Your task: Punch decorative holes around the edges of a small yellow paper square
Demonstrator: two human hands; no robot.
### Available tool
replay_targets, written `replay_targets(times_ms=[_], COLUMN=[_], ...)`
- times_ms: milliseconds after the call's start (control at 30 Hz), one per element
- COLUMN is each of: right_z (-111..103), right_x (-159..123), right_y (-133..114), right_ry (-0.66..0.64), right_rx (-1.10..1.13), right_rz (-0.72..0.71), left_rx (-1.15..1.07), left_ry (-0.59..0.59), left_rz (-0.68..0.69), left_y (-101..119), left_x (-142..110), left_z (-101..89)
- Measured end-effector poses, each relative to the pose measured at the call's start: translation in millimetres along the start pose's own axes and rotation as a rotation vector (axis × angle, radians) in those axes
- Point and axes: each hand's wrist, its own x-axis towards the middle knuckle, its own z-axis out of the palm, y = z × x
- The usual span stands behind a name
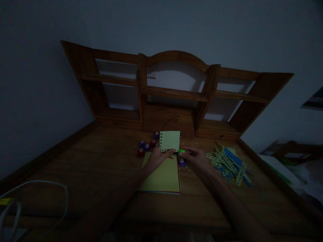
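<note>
My left hand (157, 158) pinches the lower edge of a small pale yellow sheet (170, 141) with a row of punched holes along its left and bottom edges. My right hand (195, 157) is closed round a small green paper punch (181, 152) at the sheet's lower right corner. Both hands hover over a stack of coloured paper (163, 176) with a yellow sheet on top, lying on the wooden desk (88, 168). A purple punch (182, 163) sits just below my right hand.
Several small red and purple punches (146, 145) stand left of the sheet. A heap of punched yellow and blue paper strips (229, 161) lies at the right. A wooden shelf unit (174, 94) rises behind. White cables (37, 198) lie at the near left.
</note>
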Motion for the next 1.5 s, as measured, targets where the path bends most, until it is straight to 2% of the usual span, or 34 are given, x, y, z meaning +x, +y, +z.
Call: replay_targets(times_ms=[267, 500, 633, 767, 1000, 1367, 1500], right_z=[1.8, 2.6, 2.3, 0.2, -3.2, -2.4, -1.3], right_x=[-1.9, -3.8, -0.2, 4.2, -1.2, -1.5, -2.9], right_y=[1.5, -1.1, 0.3, -4.7, -17.0, -12.6, -13.6], right_ry=[-0.006, -0.024, -0.006, 0.039, -0.137, -0.152, -0.149], right_rx=[0.007, 0.085, 0.201, 0.419, 0.563, 0.635, 0.648], right_rz=[0.019, 0.047, 0.056, 0.033, 0.109, 0.116, 0.125], left_rx=[0.069, 0.142, 0.129, 0.103, 0.031, 0.044, 0.044], left_ry=[0.009, 0.071, 0.072, 0.065, 0.015, 0.051, 0.055], left_rz=[0.014, 0.020, 0.003, -0.036, -0.039, -0.033, -0.073], left_y=[-0.5, 3.9, 2.8, 1.3, -0.6, 0.5, 4.2], left_x=[0.2, 0.6, 1.5, 0.4, -0.2, 2.3, 0.3], left_z=[0.9, 1.5, 0.6, -0.1, 0.1, -2.0, -2.0])
